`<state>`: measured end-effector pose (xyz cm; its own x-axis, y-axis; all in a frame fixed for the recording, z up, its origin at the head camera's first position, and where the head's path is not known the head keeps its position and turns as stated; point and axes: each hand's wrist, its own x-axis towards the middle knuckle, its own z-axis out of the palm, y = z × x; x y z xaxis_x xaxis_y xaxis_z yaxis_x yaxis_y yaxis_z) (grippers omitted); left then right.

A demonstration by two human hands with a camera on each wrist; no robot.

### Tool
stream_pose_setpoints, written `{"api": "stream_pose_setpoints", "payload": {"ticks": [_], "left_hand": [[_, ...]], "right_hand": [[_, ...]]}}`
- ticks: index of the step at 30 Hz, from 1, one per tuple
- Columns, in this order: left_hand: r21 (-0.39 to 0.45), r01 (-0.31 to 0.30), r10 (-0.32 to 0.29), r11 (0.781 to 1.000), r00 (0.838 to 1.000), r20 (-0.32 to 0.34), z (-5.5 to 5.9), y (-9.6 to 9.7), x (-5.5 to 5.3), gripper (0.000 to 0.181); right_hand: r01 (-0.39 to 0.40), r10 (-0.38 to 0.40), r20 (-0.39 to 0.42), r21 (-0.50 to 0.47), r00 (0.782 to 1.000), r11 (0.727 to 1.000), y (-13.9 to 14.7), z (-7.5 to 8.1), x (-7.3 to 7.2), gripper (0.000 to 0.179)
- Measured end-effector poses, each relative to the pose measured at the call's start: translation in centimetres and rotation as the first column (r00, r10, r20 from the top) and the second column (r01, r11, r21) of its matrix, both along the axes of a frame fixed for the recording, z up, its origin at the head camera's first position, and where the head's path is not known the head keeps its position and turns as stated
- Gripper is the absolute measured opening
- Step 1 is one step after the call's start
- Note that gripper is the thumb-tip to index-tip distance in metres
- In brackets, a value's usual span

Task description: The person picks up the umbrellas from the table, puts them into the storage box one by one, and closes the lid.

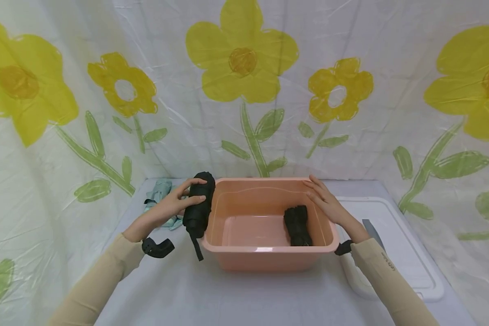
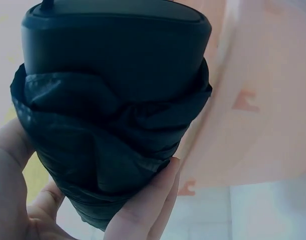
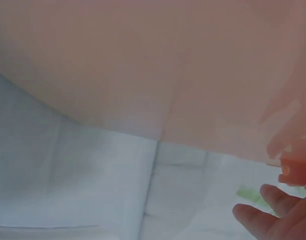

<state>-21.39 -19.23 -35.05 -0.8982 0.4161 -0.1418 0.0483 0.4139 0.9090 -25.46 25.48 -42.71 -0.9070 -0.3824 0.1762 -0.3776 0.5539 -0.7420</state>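
Note:
My left hand (image 1: 178, 204) grips a folded black compact umbrella (image 1: 198, 206), held upright-tilted beside the left rim of the pink plastic tub (image 1: 265, 261). Its wrist strap dangles below. From close up in the left wrist view, the umbrella (image 2: 107, 115) shows its smooth handle end and wrinkled canopy, with fingers and thumb on either side. The right hand (image 1: 328, 203) holds the tub's right rim near the far corner. Inside the tub, toward its right end, lies a black folded fabric bundle (image 1: 296, 225). In the right wrist view, the tub's outer wall (image 3: 122, 65) fills the top.
A light blue-green cloth item (image 1: 160, 194) lies behind the left forearm. At the right, partly under the right forearm, is a white lid (image 1: 407, 258) with a grey strip (image 1: 372, 233). A flower-printed curtain (image 1: 167, 27) hangs close behind the white-covered table (image 1: 167, 294).

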Motion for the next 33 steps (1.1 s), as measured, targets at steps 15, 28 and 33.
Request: {"api": "stream_pose_setpoints", "payload": {"ticks": [15,28,33], "left_hand": [[0.004,0.039,-0.039,0.999,0.999,0.012,0.4,1.8,-0.6,0.054],[0.030,0.060,-0.061,0.998,0.997,0.055,0.4,3.9,-1.6,0.053],[0.049,0.089,-0.092,0.995,0.994,0.062,0.6,4.6,-2.1,0.051]], "right_hand": [[-0.007,0.007,-0.015,-0.001,1.000,1.000,-0.1,0.0,0.1,0.049],[-0.006,0.006,-0.018,0.013,1.000,1.000,-0.1,0.0,0.0,0.048],[-0.007,0.007,-0.024,0.014,1.000,1.000,-0.1,0.1,0.1,0.048]]}}
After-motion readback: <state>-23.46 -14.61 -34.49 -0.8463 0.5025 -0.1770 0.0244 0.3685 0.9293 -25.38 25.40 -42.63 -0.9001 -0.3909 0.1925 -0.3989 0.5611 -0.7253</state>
